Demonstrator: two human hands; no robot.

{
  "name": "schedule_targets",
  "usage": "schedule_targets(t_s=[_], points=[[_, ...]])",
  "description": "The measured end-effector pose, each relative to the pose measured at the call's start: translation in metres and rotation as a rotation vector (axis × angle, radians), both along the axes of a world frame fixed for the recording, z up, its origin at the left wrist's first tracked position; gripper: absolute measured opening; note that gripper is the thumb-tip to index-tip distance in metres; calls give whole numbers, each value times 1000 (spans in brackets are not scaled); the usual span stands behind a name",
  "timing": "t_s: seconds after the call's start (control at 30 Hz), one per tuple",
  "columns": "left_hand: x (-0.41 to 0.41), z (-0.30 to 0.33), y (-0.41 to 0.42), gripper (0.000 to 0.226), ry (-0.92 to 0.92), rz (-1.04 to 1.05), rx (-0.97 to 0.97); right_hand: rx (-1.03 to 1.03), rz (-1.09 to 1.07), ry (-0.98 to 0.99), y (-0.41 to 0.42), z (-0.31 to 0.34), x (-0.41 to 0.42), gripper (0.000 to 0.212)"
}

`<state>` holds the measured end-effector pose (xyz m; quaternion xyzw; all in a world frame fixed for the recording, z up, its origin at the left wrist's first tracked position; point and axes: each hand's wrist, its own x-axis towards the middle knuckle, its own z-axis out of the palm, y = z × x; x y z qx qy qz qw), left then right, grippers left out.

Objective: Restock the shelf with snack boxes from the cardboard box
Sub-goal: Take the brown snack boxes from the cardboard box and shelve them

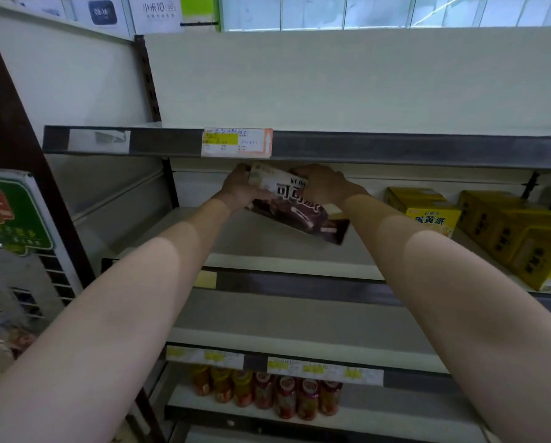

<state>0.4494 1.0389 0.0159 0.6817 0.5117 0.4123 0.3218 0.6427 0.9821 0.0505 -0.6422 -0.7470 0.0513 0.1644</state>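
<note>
A brown and white snack box (295, 203) with chocolate pies printed on it hangs tilted above the second shelf (287, 265), just under the top shelf's dark front rail (395, 148). My left hand (239, 187) grips its upper left end. My right hand (320, 183) grips its top right edge. Both arms reach forward into the shelf bay. The cardboard box is out of view.
Several yellow snack boxes (504, 231) stand on the right of the same shelf. A price tag (237, 142) hangs on the top rail. Bottles (267, 391) line a lower shelf. A green sign (12, 215) and a brown upright (28, 148) stand at left.
</note>
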Motion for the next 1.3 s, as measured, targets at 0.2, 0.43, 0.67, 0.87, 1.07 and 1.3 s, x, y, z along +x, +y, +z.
schedule_targets(t_s=[0.2,0.43,0.67,0.87,1.07,1.3], points=[[10,-13,-9,77,246,-81,37,42,52,-93,-3,-26,11,55],[28,-28,7,70,294,26,175,162,-135,-167,3,-35,40,61],[65,-43,9,67,306,135,270,281,-308,-274,4,-67,87,78],[91,-49,19,75,284,137,272,337,-331,-150,21,-80,104,65],[112,-53,29,88,324,166,283,346,-365,-180,37,-81,116,63],[119,-54,37,76,317,230,293,372,-348,-258,49,-85,120,66]])
